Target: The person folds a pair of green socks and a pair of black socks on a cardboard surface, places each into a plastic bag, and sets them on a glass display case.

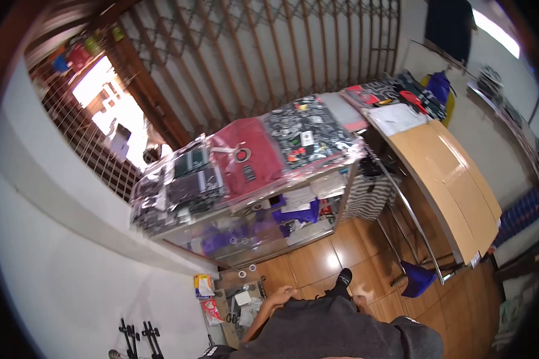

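Note:
My left hand (pixel 281 294) is beside the hem of the dark shirt (pixel 317 326) I wear, its fingers curled in. Anything inside those fingers is hidden. On the other side of the shirt is my right hand (pixel 360 303), low over the tiled floor; the shirt covers part of it and its fingers are blurred. Left of my left hand sits a low surface with scissors (pixel 231 318), a white block (pixel 243 298) and clear plastic (pixel 250 312). Two rolls of tape (pixel 242 274) lie behind these.
A glass display counter (pixel 233 251) stands ahead, its top covered with packaged clothes, including a red garment (pixel 245 155). To the right is a wooden-topped table (pixel 443 179) with metal legs. A folding metal gate (pixel 263 54) closes off the back. Black stands (pixel 141 340) rest at lower left.

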Demonstrator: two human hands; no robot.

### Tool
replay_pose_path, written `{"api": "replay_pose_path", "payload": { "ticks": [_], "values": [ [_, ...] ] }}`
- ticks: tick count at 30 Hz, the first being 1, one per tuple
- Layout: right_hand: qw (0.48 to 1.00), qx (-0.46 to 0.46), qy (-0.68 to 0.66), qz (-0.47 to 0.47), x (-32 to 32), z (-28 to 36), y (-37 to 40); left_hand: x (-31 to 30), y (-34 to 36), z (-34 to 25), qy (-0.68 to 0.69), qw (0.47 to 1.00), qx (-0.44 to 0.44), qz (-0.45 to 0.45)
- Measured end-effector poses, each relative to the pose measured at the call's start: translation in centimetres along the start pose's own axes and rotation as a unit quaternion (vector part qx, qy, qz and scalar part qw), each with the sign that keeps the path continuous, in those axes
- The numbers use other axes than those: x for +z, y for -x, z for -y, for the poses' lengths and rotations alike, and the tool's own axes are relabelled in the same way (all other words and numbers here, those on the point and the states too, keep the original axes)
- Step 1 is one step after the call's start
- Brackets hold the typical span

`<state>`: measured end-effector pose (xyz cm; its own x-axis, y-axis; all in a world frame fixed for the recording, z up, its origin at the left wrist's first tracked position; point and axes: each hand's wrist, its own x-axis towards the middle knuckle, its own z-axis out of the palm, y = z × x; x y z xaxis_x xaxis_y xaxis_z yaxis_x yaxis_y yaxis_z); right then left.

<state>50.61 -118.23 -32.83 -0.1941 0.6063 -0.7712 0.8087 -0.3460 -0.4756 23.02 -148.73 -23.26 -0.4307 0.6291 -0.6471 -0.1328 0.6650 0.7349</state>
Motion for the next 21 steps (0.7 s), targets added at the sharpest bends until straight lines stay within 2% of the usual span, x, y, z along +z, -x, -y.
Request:
{"api": "replay_pose_path", "payload": {
  "ticks": [1, 3, 5, 7, 9, 10, 11, 12, 14, 16, 18, 20, 21],
  "values": [
    [1.0, 0.001, -0.01, -0.016, -1.2, -0.3, -0.4, -0.7, -0.9, -1.7, -0.036, 0.999, 0.005, -0.016],
    [0.995, -0.064, 0.016, -0.079, -3.3, 1.6, -1.3, -1.4, -3.2, -4.3, -0.087, 0.995, 0.019, -0.037],
    [0.991, -0.115, 0.022, -0.064, -6.4, 4.3, -3.1, -1.3, -7.9, -5.7, -0.113, 0.992, 0.037, -0.048],
    [0.982, -0.173, -0.034, -0.071, -10.4, 7.4, -4.2, -0.6, -11.2, -10.3, -0.147, 0.986, 0.045, -0.058],
    [0.949, -0.285, -0.053, -0.122, -14.3, 9.5, -6.8, 1.6, -14.1, -15.8, -0.181, 0.979, 0.062, -0.072],
    [0.926, -0.335, 0.0, -0.175, -17.2, 11.8, -5.9, 3.2, -15.9, -18.1, -0.201, 0.973, 0.085, -0.069],
    [0.916, -0.352, -0.028, -0.191, -20.0, 14.4, -4.9, 4.7, -17.6, -20.1, -0.222, 0.967, 0.107, -0.069],
    [0.872, -0.427, -0.061, -0.232, -22.6, 16.1, -4.7, 6.2, -19.1, -22.1, -0.243, 0.959, 0.13, -0.068],
    [0.884, -0.394, -0.083, -0.236, -28.8, 21.8, 0.9, 10.1, -21.1, -26.2, -0.221, 0.963, 0.154, -0.024],
    [0.821, -0.444, -0.136, -0.333, -33.3, 24.8, 2.9, 14.3, -21.9, -30.4, -0.183, 0.962, 0.202, 0.037],
    [0.827, -0.386, -0.125, -0.389, -37.7, 26.0, 3.8, 18.0, -22.5, -33.5, -0.161, 0.962, 0.197, 0.099],
    [0.803, -0.369, -0.051, -0.465, -41.4, 26.0, 2.9, 21.0, -22.8, -35.9, -0.14, 0.96, 0.197, 0.144],
    [0.789, -0.356, -0.014, -0.5, -42.6, 25.6, 2.7, 22.1, -23.0, -36.8, -0.15, 0.947, 0.239, 0.151]
  ]
}}
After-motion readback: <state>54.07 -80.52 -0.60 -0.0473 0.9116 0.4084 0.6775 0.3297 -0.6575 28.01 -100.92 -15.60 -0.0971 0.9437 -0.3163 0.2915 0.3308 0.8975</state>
